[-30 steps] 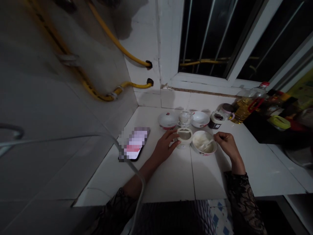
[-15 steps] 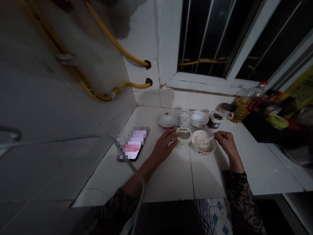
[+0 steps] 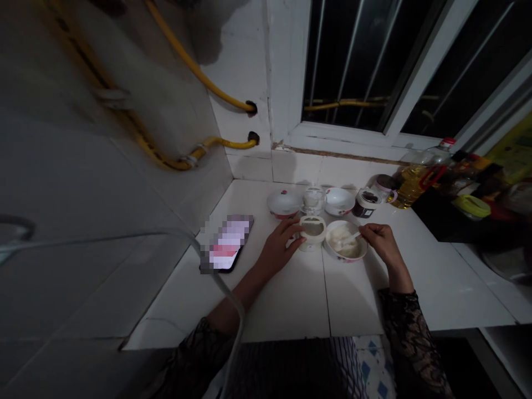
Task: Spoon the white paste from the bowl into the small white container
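Note:
My left hand curls its thumb and fingers around the left side of a small pale jar, whose wide rim faces up. Pinched in my right hand is the handle of a white spoon. The spoon's tip is down in a thick white mixture inside a white bowl. This bowl stands just right of the jar. Behind the jar sits a clear lidded container, between two more white bowls, one on the left and one on the right.
A phone with a lit screen lies left of my left arm, and a grey cable crosses in front. A dark-labelled jar, an oil bottle and a black box stand at the right. The window is behind.
My right hand has moved slightly left with the spoon, whose handle now slants a little differently in the white mixture. My left hand stays at the jar.

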A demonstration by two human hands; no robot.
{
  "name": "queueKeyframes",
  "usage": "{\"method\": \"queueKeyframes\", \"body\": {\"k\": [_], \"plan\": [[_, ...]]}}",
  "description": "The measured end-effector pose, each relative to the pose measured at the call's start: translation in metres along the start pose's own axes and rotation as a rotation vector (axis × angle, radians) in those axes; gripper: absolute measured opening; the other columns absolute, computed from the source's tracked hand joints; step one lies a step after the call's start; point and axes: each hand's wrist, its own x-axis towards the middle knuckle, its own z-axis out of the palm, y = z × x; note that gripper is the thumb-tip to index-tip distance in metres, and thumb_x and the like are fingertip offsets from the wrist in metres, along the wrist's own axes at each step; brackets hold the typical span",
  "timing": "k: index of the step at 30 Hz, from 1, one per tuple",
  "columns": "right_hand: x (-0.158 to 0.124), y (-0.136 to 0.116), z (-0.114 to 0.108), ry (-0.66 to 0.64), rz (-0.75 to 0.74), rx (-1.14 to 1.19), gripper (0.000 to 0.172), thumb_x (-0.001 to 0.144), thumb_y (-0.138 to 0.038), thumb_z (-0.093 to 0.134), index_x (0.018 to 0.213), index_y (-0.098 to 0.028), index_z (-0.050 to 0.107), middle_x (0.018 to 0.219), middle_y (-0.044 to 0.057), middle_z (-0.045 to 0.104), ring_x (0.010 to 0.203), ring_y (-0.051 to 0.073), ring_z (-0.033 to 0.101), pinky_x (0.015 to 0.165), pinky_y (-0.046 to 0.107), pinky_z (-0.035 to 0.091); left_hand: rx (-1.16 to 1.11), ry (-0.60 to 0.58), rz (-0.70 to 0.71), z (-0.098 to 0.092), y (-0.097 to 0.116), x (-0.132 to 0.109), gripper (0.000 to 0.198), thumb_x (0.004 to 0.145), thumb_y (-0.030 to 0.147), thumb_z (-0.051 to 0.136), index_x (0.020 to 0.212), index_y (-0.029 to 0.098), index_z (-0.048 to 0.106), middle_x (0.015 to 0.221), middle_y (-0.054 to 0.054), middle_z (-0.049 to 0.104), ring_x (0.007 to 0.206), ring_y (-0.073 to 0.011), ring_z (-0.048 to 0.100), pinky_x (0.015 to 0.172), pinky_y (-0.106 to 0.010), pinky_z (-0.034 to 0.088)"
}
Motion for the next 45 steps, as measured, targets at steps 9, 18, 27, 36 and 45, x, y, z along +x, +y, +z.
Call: {"method": "queueKeyframes", "body": {"k": [9,18,27,36,45], "plan": [[0.005,0.002,-0.005,0.098,0.12,0.139,0.032,0.057,-0.046,0.066,0.045,-0.018,0.056,0.038,-0.004,0.04,0.039,0.006,0.027,0.04,0.024,0.016,-0.001,0.002,-0.008,0.001,-0.001,-0.001,0.017,0.093,0.03,0.055,0.106,0.021,0.061,0.119,-0.01,0.06,0.108,-0.0204,0.063,0.076,-0.031,0.061],[0.011,0.014,-0.007,0.132,0.091,0.156,0.033,0.062,-0.045,0.069,0.048,-0.018,0.058,0.037,-0.004,0.043,0.036,0.007,0.032,0.038,0.024,0.021,-0.003,0.002,0.003,0.0,0.001,0.0,0.016,0.092,0.028,0.057,0.106,0.021,0.061,0.119,-0.011,0.06,0.109,-0.0212,0.062,0.077,-0.031,0.061],[-0.003,-0.014,0.03,0.361,-0.106,0.238,0.039,0.071,-0.052,0.063,0.054,-0.018,0.056,0.043,-0.005,0.041,0.042,0.008,0.032,0.041,0.023,0.025,-0.003,0.0,0.013,0.0,-0.001,-0.001,0.016,0.092,0.026,0.057,0.106,0.02,0.061,0.12,-0.012,0.06,0.108,-0.0214,0.063,0.074,-0.03,0.059],[-0.026,-0.028,0.056,0.123,-0.928,-0.418,0.026,0.094,-0.028,0.049,0.077,-0.019,0.066,0.068,0.004,0.064,0.06,0.013,0.054,0.059,0.025,0.041,-0.009,0.008,0.013,0.001,0.0,0.0,0.017,0.093,0.029,0.056,0.107,0.02,0.061,0.119,-0.012,0.06,0.105,-0.0206,0.063,0.076,-0.032,0.059],[-0.009,-0.009,0.006,0.291,-0.342,-0.183,0.036,0.083,-0.045,0.052,0.059,-0.019,0.057,0.05,-0.004,0.045,0.051,0.011,0.041,0.051,0.025,0.033,-0.003,-0.004,-0.004,0.0,0.0,0.0,0.017,0.093,0.03,0.055,0.106,0.021,0.061,0.12,-0.011,0.059,0.109,-0.0214,0.062,0.076,-0.031,0.06]]}}
